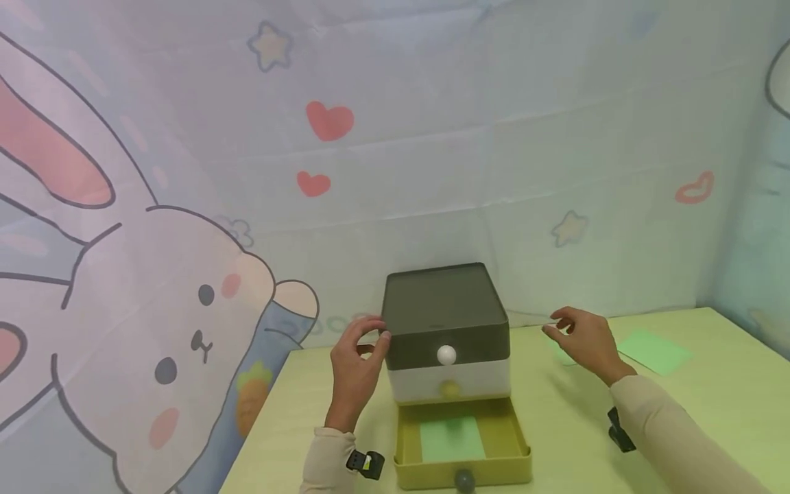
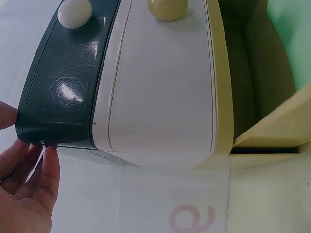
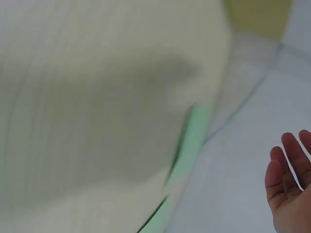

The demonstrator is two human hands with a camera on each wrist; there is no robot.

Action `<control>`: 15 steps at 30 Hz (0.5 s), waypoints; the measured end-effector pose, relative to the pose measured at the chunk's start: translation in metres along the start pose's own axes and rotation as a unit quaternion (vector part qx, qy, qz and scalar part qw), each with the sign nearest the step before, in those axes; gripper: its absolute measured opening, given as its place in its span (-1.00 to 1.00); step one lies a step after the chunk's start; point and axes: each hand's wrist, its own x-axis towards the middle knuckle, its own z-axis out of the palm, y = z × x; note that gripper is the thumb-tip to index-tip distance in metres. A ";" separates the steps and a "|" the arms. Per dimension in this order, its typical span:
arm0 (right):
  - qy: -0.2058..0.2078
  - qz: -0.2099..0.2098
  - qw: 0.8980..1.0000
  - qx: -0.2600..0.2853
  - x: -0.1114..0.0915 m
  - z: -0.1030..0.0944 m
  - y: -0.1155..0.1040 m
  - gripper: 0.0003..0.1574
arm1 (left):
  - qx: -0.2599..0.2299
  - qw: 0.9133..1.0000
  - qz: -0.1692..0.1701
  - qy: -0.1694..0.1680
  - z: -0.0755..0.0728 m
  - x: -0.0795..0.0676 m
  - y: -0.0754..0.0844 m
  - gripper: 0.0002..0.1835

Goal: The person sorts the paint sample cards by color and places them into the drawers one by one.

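A small three-tier drawer unit (image 1: 444, 298) stands on the table, dark green on top, white in the middle and yellow below. My left hand (image 1: 356, 367) holds the front left corner of its dark top tier (image 2: 60, 92), fingertips against the side and edge. The yellow bottom drawer (image 1: 426, 473) is pulled out, with a green paper sheet (image 1: 453, 439) lying inside. Apart from the unit, to its right, my right hand (image 1: 586, 343) is raised above the table, fingers loosely bent, holding nothing. In the right wrist view its fingers (image 3: 291, 158) are spread slightly.
Near the back right of the yellow-green table (image 1: 734, 391), a green sheet (image 1: 654, 351) lies flat; another green piece (image 1: 560, 351) is partly hidden by my right hand. A printed cloth backdrop (image 1: 432, 171) hangs close behind the unit. Round knobs project from the drawer fronts.
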 end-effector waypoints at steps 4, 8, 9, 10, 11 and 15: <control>-0.095 0.040 0.993 -0.056 -0.006 0.003 0.040 -0.37 | 0.000 1.000 0.001 0.002 0.001 -0.001 0.000 -0.81; -0.157 0.072 0.981 -0.087 -0.013 0.007 0.064 -0.15 | 0.000 1.000 0.000 0.003 0.001 -0.002 0.001 -0.80; -0.168 0.079 0.978 -0.091 -0.015 0.008 0.067 -0.09 | 0.000 1.000 0.001 0.003 0.001 -0.002 0.001 -0.80; -0.175 0.087 0.976 -0.094 -0.016 0.008 0.069 -0.04 | 0.001 1.000 0.000 0.002 0.002 -0.002 0.001 -0.80; -0.181 0.095 0.974 -0.095 -0.017 0.009 0.070 0.01 | 0.001 1.000 0.001 0.002 0.002 -0.001 0.000 -0.80; -0.195 0.108 0.970 -0.101 -0.015 0.017 0.072 0.12 | 0.005 1.000 0.002 0.002 0.002 -0.001 -0.001 -0.80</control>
